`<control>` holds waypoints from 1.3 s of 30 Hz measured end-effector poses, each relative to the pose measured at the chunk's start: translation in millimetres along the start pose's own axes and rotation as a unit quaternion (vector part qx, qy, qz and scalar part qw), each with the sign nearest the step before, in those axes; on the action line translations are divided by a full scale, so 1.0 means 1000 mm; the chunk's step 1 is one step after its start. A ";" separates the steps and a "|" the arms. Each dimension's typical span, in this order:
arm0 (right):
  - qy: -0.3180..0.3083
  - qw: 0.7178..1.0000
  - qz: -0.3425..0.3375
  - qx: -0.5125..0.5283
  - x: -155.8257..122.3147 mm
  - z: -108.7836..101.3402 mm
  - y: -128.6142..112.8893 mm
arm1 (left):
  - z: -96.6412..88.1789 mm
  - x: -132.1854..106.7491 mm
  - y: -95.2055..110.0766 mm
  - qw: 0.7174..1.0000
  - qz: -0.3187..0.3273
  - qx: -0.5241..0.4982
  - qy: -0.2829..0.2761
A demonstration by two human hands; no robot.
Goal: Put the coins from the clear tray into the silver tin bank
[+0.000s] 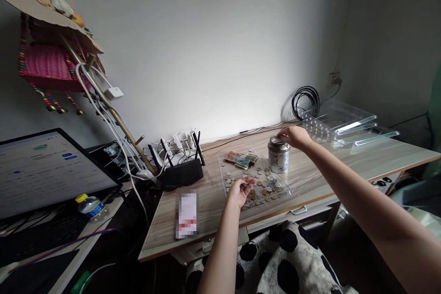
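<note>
Curled palm-up, my left grip (242, 191) cradles a few coins (244, 187) low over a clear tray (241, 171) on the bench (214, 172). With my right grip (295, 137) I reach to the top of a metal tin (279, 158), fingertips at its lid; whether they pinch anything there I cannot tell. The tin stands upright at the tray's right edge, and I can't make out whether its base overlaps it. Silver and gold loose coins (264, 191) spread across the tray, and banknotes (242, 160) lie towards its back. To the left sits a black router (182, 173), with a blurred-out white item (188, 216) in front of it. Beyond the tin, stacked clear plastic pieces (358, 125) lie near a black cable coil (306, 101).
</note>
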State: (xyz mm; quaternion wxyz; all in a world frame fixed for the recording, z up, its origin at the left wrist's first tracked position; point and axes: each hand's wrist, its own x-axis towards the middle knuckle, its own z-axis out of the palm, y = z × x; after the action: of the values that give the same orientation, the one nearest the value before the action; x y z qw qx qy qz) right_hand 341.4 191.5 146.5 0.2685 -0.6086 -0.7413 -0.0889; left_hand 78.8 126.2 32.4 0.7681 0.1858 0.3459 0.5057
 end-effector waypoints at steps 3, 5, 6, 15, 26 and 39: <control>-0.100 0.994 -0.019 -0.035 0.014 0.001 0.021 | 0.001 0.000 0.000 1.000 0.015 0.015 0.009; -0.123 0.991 -0.027 -0.037 0.019 0.006 0.024 | 0.001 0.001 0.000 0.999 0.022 0.022 0.020; -0.129 0.991 -0.029 -0.038 0.020 0.008 0.023 | 0.000 0.001 0.000 0.999 0.028 0.023 0.025; -0.015 0.993 -0.043 0.112 -0.038 0.036 -0.063 | -0.004 0.004 -0.002 0.998 0.050 0.038 -0.001; -0.120 0.959 -0.074 0.246 -0.047 0.064 -0.093 | -0.001 0.004 -0.001 1.000 0.017 -0.003 -0.001; -0.077 0.995 -0.051 0.032 0.019 0.016 0.024 | -0.001 0.001 0.001 1.000 0.017 0.006 0.013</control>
State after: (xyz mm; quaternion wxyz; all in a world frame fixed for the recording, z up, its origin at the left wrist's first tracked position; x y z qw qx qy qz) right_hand 357.2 220.6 137.6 0.2250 -0.5659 -0.7926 -0.0311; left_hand 78.1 127.0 32.1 0.7539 0.1901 0.3556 0.5188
